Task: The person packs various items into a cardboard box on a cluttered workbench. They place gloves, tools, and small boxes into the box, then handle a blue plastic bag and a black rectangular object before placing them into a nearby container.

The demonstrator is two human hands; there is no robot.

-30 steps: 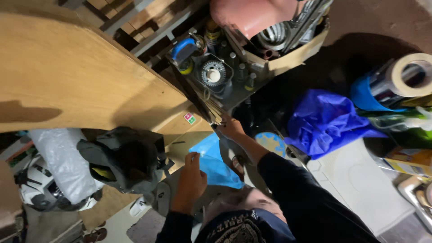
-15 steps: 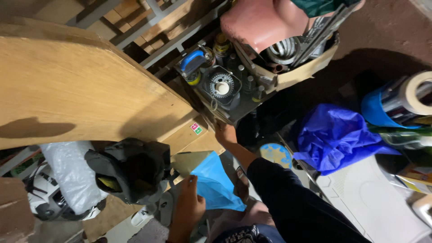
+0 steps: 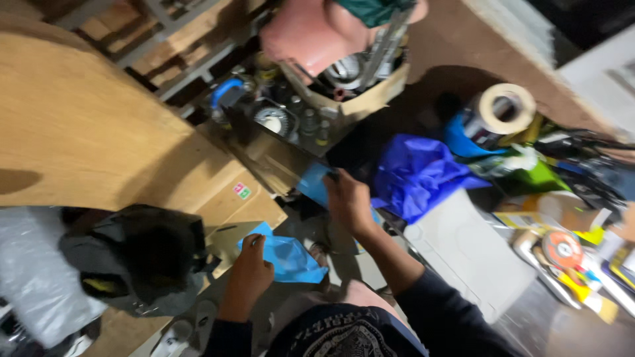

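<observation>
Half a second back the right hand (image 3: pixel 347 198) sat low against the edge of the dark crate of tins (image 3: pixel 278 125); now it has risen and closed its fingers on a light blue sheet (image 3: pixel 316 182) just below that crate's near corner. The left hand (image 3: pixel 250 270), earlier only half in view at the bottom edge, has come up and now pinches the upper corner of a blue plastic bag (image 3: pixel 288 259), which lies below and to the left of the crate, just beside the wooden board's (image 3: pixel 99 132) lower corner. The view itself has swung, so the tape roll (image 3: pixel 506 109) now shows whole, well to the right of the crate.

Motion blur softens almost everything. How far the light blue sheet runs is unclear, since the right hand covers its lower part. The crumpled deep blue cloth (image 3: pixel 417 172), right of the crate, hides what lies under it. The black bag (image 3: pixel 142 254), left of the crate and under the board, is too dark to read. The pink bundle (image 3: pixel 311 33) above the crate is cut off by the top edge.
</observation>
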